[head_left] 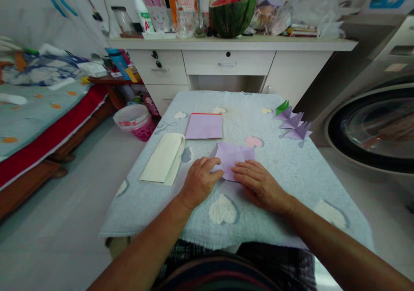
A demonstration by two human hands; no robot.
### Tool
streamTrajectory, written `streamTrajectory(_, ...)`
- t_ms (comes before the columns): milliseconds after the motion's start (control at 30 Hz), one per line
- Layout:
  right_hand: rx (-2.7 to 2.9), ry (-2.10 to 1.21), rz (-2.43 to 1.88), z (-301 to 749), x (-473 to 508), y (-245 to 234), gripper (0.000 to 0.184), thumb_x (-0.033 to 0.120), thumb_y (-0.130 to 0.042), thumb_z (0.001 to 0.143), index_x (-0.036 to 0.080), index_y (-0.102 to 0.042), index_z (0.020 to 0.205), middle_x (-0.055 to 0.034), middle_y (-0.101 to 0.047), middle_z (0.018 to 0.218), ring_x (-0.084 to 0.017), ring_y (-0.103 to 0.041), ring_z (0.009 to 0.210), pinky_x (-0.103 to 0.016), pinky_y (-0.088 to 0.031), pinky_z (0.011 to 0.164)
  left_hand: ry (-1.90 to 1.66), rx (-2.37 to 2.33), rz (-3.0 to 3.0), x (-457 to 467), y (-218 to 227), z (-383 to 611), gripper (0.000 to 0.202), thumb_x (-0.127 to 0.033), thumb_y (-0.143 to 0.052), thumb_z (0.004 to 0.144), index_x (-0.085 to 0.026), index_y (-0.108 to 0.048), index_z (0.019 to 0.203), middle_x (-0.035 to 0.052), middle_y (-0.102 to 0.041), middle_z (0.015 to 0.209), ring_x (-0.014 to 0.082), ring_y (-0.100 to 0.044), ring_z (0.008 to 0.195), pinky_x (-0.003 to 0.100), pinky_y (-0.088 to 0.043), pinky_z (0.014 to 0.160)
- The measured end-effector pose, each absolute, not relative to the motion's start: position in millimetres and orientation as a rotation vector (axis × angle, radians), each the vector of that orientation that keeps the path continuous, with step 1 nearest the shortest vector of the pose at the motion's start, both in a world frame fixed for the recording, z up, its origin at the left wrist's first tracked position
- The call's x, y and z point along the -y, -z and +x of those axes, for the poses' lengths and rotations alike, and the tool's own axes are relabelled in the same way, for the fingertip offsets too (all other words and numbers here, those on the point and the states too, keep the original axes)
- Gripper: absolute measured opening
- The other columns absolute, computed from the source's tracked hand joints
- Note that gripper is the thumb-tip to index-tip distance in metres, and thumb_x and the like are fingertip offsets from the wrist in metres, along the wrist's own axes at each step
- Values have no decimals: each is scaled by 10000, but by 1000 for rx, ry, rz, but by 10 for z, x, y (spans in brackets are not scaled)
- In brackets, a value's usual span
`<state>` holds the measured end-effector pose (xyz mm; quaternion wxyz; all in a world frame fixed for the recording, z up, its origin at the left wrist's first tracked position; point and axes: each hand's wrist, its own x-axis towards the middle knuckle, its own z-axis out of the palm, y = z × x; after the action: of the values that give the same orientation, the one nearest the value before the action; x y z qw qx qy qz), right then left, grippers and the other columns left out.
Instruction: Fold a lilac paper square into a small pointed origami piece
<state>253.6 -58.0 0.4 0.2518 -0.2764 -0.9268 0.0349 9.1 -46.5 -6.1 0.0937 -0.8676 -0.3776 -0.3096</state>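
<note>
A pale-blue, heart-patterned cloth (265, 224) spreads under the grip. The bare right hand (260, 187) rests palm-down, unclenched; the bare left hand (200, 181) seems to pinch. Between the 2, reaching just ahead (no clear long axis), lies the thin lilac paper sheet (235, 153), touching both, its left edge in that pinch.

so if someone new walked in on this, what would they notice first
Probably the big cut watermelon, red on top, standing on the white counter at the back. Next, the left hand and right hand on a purple sheet mid-table, then the row of folded purple pieces by the table's right edge, a green one at its far end.
</note>
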Motion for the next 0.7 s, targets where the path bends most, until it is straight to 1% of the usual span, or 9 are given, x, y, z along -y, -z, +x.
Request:
streamTrajectory(100, 2476, -46, -754, 2558, 560, 16, 371, 97, -517, 858, 191, -593, 1208, -103, -620, 1320, -240, -497, 1300, -532, -376, 1081, 1052, 1014, -2562, 472, 37, 103, 133, -119, -606, 873, -211, -696, 835, 41, -653, 1024, 165, -571, 818, 303, -517, 714)
streamTrajectory(167, 2425, -3, -734, 2574, 554, 13, 378, 108, -520, 872, 207, -586, 1230, -103, -621, 1320, -243, -495, 1304, -536, -383, 1075, 1153, 953, -2548, 486, 29, 107, 116, -108, -601, 875, -192, -682, 865, 49, -642, 1013, 157, -594, 845, 291, -540, 730)
streamTrajectory(300, 2319, 70, -707, 2588, 571, -12, 459, 60, -509, 877, 213, -539, 1309, -108, -626, 1314, -228, -499, 1308, -505, -394, 1076, 1306, 922, -2532, 503, 55, 114, 138, -98, -601, 874, -187, -655, 964, 71, -611, 1084, 174, -619, 992, 308, -576, 811)
streamTrajectory(400, 2308, 92, -677, 2573, 595, -26, 487, 44, -505, 876, 210, -515, 1335, -105, -635, 1303, -230, -486, 1321, -507, -394, 1078, 1358, 964, -2575, 495, 86, 130, 155, -66, -567, 875, -180, -642, 946, 91, -588, 1158, 188, -610, 1080, 326, -570, 882)
streamTrajectory(500, 2342, 78, -639, 2545, 605, -21, 481, 46, -500, 864, 191, -525, 1322, -116, -644, 1287, -243, -489, 1316, -512, -417, 1058, 1292, 1111, -2666, 460, 116, 141, 180, -31, -521, 865, -173, -631, 877, 108, -552, 1231, 202, -588, 1143, 348, -546, 940)
streamTrajectory(567, 2390, 31, -662, 2528, 601, -7, 474, 46, -494, 851, 172, -544, 1305, -132, -633, 1298, -246, -523, 1281, -498, -455, 1026, 1187, 1251, -2754, 423, 136, 134, 182, -25, -514, 850, -172, -619, 833, 113, -522, 1274, 215, -567, 1182, 364, -529, 967)
streamTrajectory(633, 2450, -43, -735, 2518, 592, 16, 473, 46, -492, 833, 156, -565, 1288, -145, -616, 1317, -248, -558, 1237, -478, -492, 991, 1102, 1355, -2830, 383, 151, 113, 170, -30, -525, 836, -176, -605, 800, 107, -522, 1268, 233, -529, 1235, 387, -505, 998)
streamTrajectory(700, 2495, -106, -813, 2516, 581, 45, 471, 50, -499, 812, 139, -588, 1265, -154, -614, 1314, -257, -577, 1206, -473, -511, 970, 1071, 1397, -2856, 352, 155, 84, 160, -40, -539, 829, -181, -595, 779, 94, -556, 1204, 245, -500, 1258, 413, -480, 1020)
